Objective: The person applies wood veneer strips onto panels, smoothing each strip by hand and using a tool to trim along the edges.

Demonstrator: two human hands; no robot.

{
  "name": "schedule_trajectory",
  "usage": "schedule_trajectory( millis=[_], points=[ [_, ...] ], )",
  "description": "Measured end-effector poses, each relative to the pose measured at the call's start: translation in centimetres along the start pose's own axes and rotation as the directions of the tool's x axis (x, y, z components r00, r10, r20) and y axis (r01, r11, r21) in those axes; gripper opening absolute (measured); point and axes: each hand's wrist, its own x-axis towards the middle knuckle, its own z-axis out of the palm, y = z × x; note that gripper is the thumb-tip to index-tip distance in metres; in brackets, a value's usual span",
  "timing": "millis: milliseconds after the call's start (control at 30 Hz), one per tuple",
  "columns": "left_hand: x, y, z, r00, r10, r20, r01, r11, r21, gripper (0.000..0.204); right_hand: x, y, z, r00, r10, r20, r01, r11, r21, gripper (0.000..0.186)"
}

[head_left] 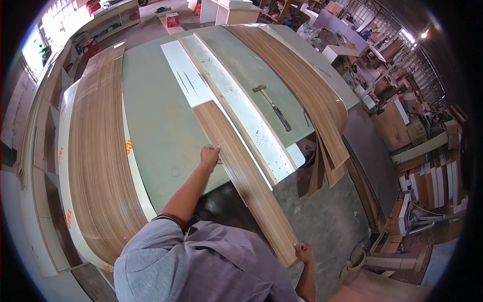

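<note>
A long wood-grain strip [246, 176] slants from the worktable toward me, its near end past the table edge. My left hand [210, 155] grips its left edge near the middle, fingers closed around the edge. At the strip's near right corner, my right hand [303, 252] pinches the end. Under the strip's far end lies a white panel [185, 75] with dark slots. Beside it runs a long white channel-shaped board [241, 105] with wooden edges. A hammer [273, 108] with a dark handle rests on the green tabletop [151, 116] to the right.
Wood-grain sheets [98, 146] cover the table's left side; more wood-grain strips [297, 75] lie along the right, some hanging over the edge. Shelving [45, 171] stands at the left. Boards and offcuts [432, 181] are stacked at the right. A red box [172, 20] sits beyond the table.
</note>
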Motion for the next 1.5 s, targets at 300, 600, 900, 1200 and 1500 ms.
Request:
schedule_trajectory(
  millis=[300,600,900,1200,1500],
  points=[
    [4.2,3.8,0.9,0.946,0.180,-0.272,0.109,0.612,0.783,0.033,3.1,-2.6,1.3,0.986,0.142,-0.082,-0.123,0.973,0.197,0.033],
    [6.1,7.6,0.5,0.962,-0.048,-0.267,0.222,0.708,0.671,0.034,5.4,-3.9,2.8,0.984,0.173,-0.045,-0.163,0.972,0.172,0.035],
    [10.5,10.2,-1.1,0.954,-0.057,-0.296,0.243,0.726,0.644,0.031,8.2,-7.1,4.4,0.986,0.166,0.017,-0.166,0.975,0.150,0.032],
    [14.8,11.0,-4.1,0.937,0.023,-0.348,0.225,0.723,0.653,0.032,10.7,-31.5,15.4,0.788,-0.615,0.020,0.579,0.730,-0.363,0.044],
    [18.1,12.6,-4.8,0.927,0.069,-0.370,0.238,0.653,0.719,0.031,15.8,-40.5,25.9,0.527,-0.835,0.160,0.746,0.364,-0.557,0.051]
  ],
)
